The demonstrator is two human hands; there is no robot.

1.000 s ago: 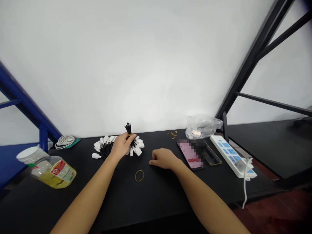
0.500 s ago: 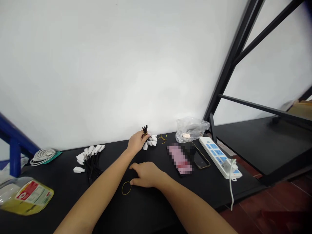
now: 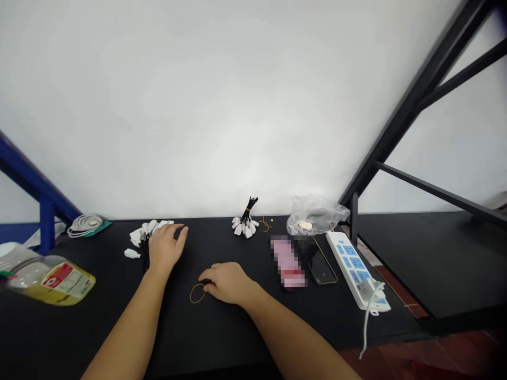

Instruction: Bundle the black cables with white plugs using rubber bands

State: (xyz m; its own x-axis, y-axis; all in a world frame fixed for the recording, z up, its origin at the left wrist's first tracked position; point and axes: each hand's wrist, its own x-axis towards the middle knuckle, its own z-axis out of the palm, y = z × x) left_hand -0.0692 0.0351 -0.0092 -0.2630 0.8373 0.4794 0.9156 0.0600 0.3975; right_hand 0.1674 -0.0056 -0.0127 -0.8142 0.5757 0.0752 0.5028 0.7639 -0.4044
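Note:
My left hand point(image 3: 165, 247) is over the pile of short black cables with white plug ends point(image 3: 138, 236), its thumb and index finger apart. Part of the pile is hidden under the hand. My right hand point(image 3: 228, 282) rests low on the black table with curved fingers, a gap showing between thumb and index finger. Its thumb tip touches a yellow rubber band point(image 3: 191, 296) lying in a loop on the table. A bundle of similar cables point(image 3: 247, 215), tied with a yellow band, stands upright near the wall, white ends down and fanned out.
Thin yellow bands point(image 3: 265, 226) lie beside the bundle. To the right are a plastic bag point(image 3: 325, 214), a pixelated pink item point(image 3: 288, 261), a phone point(image 3: 321, 265) and a power strip point(image 3: 348, 264). Leftward are a coiled white cable point(image 3: 84, 225) and a bottle of yellow liquid point(image 3: 59, 287).
My left hand has let go of the tied bundle, which now stands alone, and moved left to the cable pile. My right hand and the rubber band have shifted slightly left. The view has tilted.

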